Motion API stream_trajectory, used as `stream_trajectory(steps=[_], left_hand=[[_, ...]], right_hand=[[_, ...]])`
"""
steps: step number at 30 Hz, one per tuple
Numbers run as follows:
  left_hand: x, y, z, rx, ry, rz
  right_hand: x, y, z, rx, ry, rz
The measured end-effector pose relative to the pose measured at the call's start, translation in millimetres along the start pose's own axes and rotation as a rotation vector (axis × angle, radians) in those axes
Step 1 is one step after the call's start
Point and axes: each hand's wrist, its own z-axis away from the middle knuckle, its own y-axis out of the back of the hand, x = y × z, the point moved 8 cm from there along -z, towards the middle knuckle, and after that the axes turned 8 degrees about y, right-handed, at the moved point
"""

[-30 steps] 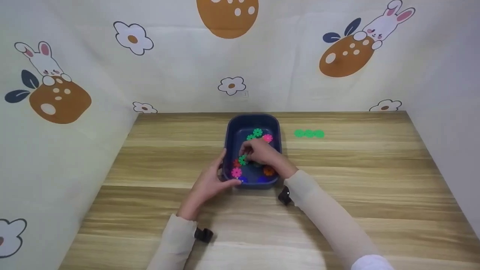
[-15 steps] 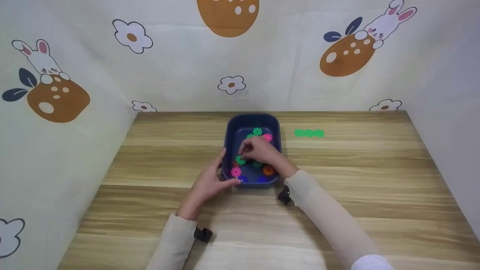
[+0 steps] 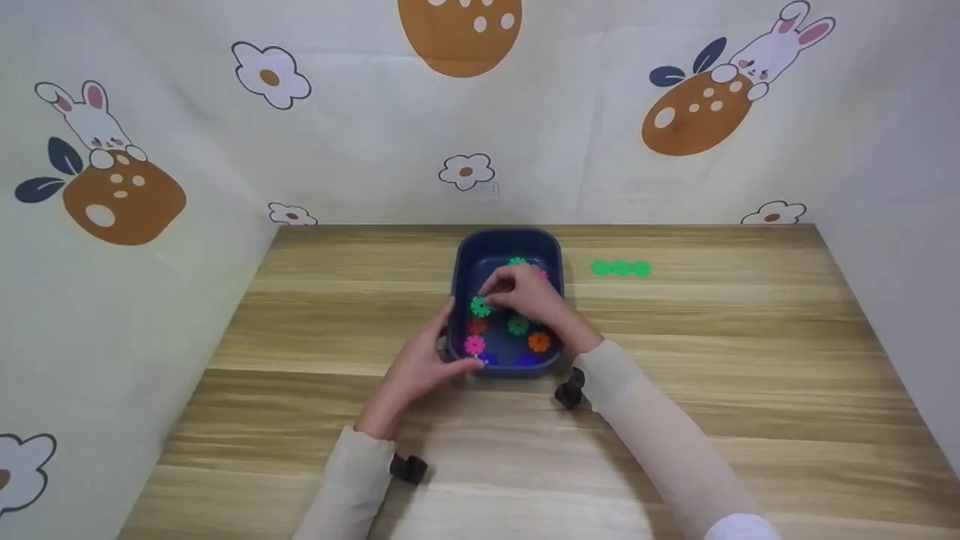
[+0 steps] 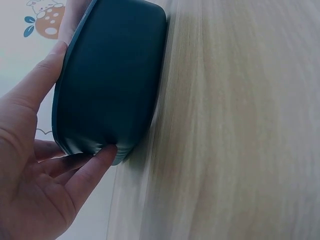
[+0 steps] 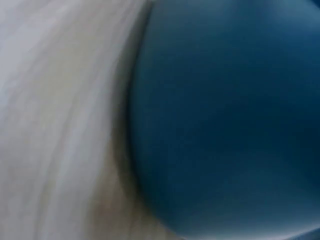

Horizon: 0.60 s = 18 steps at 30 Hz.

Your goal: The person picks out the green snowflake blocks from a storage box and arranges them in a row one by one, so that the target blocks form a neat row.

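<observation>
Both hands are at the navy bin (image 3: 506, 372): the left hand (image 3: 420, 364), nearer, comes up from the lower left, thumb stretched along the near rim and fingers against the left side, gripping that corner. Inside lie blue pieces (image 3: 527, 361), a pink disc (image 3: 474, 346), an orange disc (image 3: 539, 342), a red disc (image 3: 478, 327) and a loose green disc (image 3: 517, 325). Farther in, the right hand (image 3: 531, 295) reaches over the right rim — palm down, fingers bent, tips pinching a green toothed disc (image 3: 480, 306) above the bin's left half. It seems clear of the bin floor, though the blurred right wrist view cannot settle that. Past the knuckles, a green piece (image 3: 517, 261) shows partly. Right of the bin, three joined green discs (image 3: 620, 268) lie flat on the wooden tabletop (image 3: 712, 375) — printed wall covering (image 3: 360, 150) rises behind.
</observation>
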Motion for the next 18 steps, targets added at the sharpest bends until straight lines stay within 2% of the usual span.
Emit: stream_trajectory(steps=[7,11,18], left_hand=[[-1.9,0.6,0.6,0.003,0.04,-0.01],[-2.5,0.8,-0.1,0.012,0.043,-0.017],[-2.4,0.1,-0.1,0.015,0.033,-0.02]], right_hand=[[-7,29,0.0,0.116,0.024,-0.065],[-8,51,2.7,0.166,0.018,-0.113],[-3,92,12.4,0.26,0.0,-0.11]])
